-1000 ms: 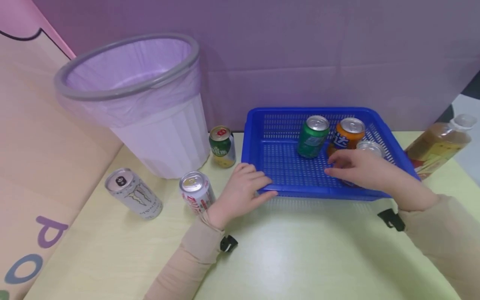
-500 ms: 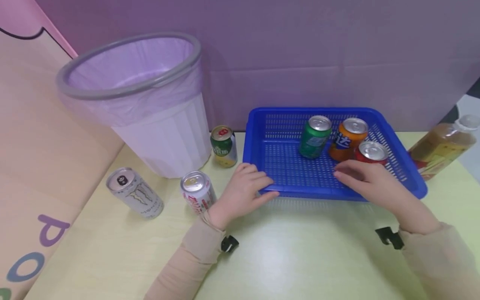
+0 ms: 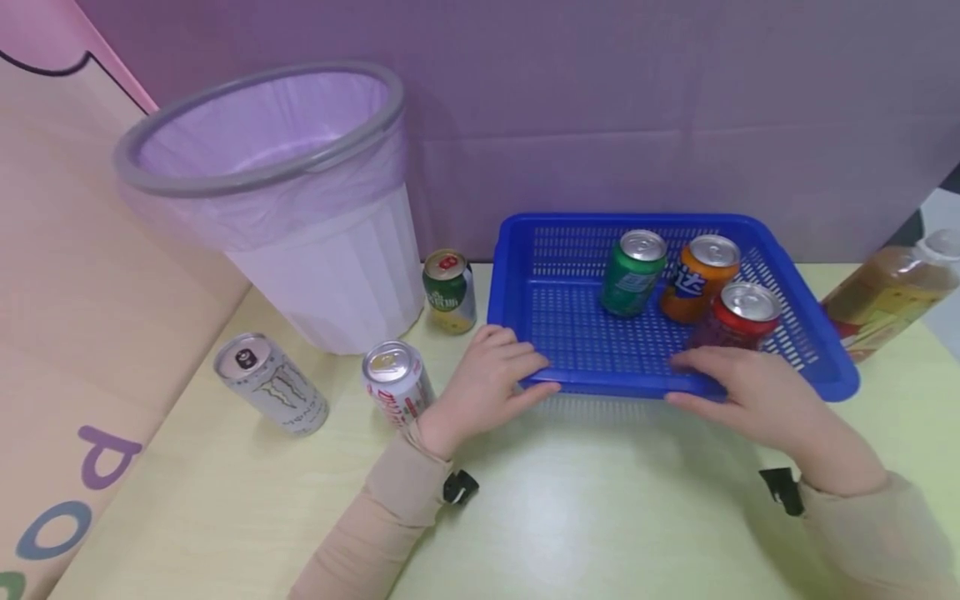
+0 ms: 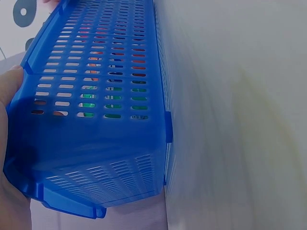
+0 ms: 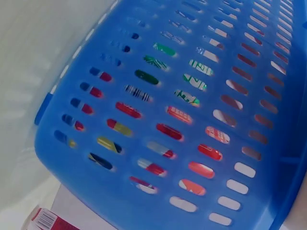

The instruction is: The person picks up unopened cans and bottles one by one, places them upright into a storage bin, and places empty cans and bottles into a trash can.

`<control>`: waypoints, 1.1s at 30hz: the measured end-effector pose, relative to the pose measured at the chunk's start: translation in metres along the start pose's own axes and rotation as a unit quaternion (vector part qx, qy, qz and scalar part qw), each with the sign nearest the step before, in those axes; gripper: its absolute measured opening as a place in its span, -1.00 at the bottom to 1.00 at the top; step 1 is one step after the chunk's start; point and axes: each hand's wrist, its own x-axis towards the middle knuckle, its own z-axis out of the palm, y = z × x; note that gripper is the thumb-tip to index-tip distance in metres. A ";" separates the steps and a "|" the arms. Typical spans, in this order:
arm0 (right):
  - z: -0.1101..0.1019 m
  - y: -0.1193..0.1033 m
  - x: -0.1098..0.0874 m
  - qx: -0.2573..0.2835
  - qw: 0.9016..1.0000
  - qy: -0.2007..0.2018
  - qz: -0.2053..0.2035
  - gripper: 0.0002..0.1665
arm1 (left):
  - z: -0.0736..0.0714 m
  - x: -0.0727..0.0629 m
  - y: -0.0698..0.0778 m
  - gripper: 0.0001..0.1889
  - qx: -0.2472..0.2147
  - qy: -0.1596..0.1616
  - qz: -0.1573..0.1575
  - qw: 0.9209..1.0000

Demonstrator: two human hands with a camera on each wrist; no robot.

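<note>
In the head view a blue plastic basket (image 3: 585,383) holds three cans standing together on its right side: a green can (image 3: 632,275), an orange can (image 3: 699,279) and a red can (image 3: 738,315). My left hand (image 3: 487,383) grips the basket's front left corner, fingers over the rim and thumb outside. At the front right, my right hand (image 3: 757,400) straddles the rim, fingers inside and thumb in front, partly covering the red can. Both wrist views face the slotted basket wall (image 4: 96,129), with colours of the cans showing through the slots.
A white bin (image 3: 337,267) with a grey rim and liner stands at the back left. Near it stand a green-and-gold can (image 3: 448,292), a white can with red lettering (image 3: 393,383) and a pale Monster can (image 3: 272,385). A bottle of brown drink (image 3: 888,296) stands right of the basket.
My right hand has left the red can, drawn back toward me and come down onto the basket's front rim. The red can now stands uncovered at its top. My left hand stays put.
</note>
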 end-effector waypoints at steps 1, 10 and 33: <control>0.000 0.000 0.000 -0.005 1.000 0.004 -0.002 -0.63 | 0.000 0.000 0.000 -0.75 0.001 0.000 0.000 1.000; 0.003 -0.001 -0.001 -0.021 1.000 0.011 -0.005 -0.73 | 0.000 0.000 0.000 -0.76 0.004 0.006 0.003 1.000; 0.007 -0.007 0.000 -0.057 0.998 0.036 0.014 -0.61 | 0.000 0.000 -0.001 -0.74 -0.002 0.003 0.003 1.000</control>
